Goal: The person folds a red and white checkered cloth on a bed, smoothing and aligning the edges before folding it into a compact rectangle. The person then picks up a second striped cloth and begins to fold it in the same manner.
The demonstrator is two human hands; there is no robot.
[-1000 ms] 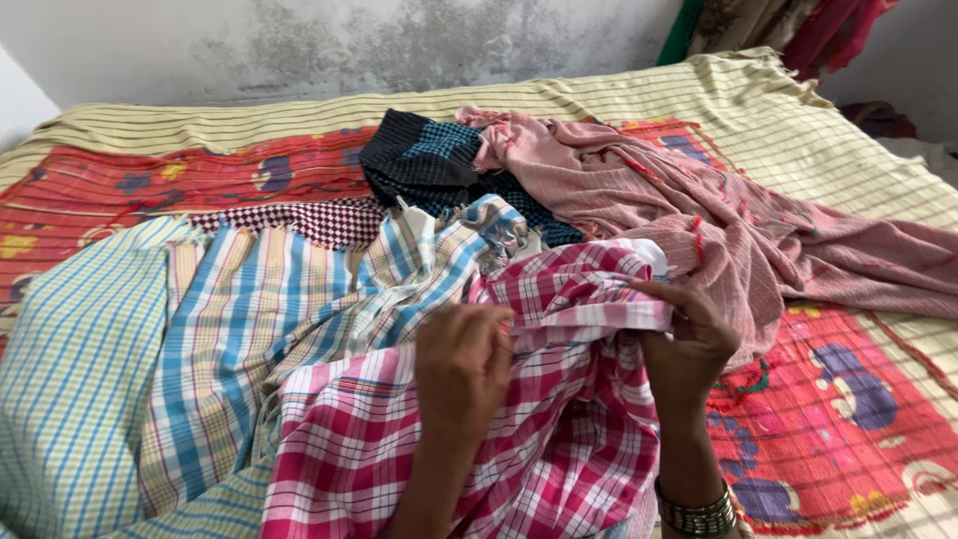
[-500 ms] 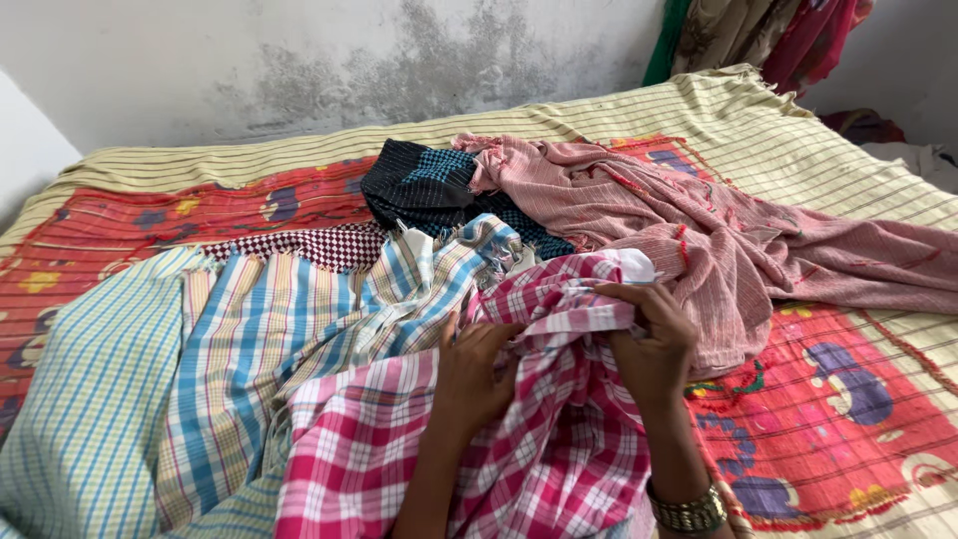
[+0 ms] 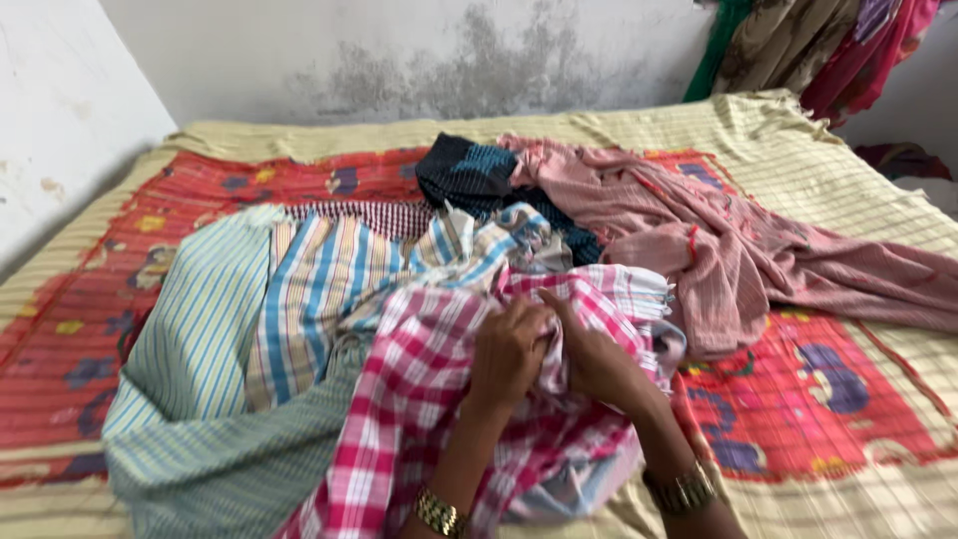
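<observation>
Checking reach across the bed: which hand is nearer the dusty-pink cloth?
Right. The right hand grips the pink checked cloth just beside the dusty-pink cloth; the left hand sits farther from it, on the right hand's other side.

Blue-and-cream checked cloth (image 3: 299, 299) lying spread at centre left. Dark blue cloth (image 3: 469, 175) bunching at upper centre, touching dusty pink cloth (image 3: 718, 240) sprawling toward right edge. Red patterned bedspread (image 3: 80, 339) showing underneath. Stained grey wall (image 3: 419, 60) running along top. Garments (image 3: 818, 50) hanging at upper right.

No packages, no labels, no signs, no screens anywhere in view
</observation>
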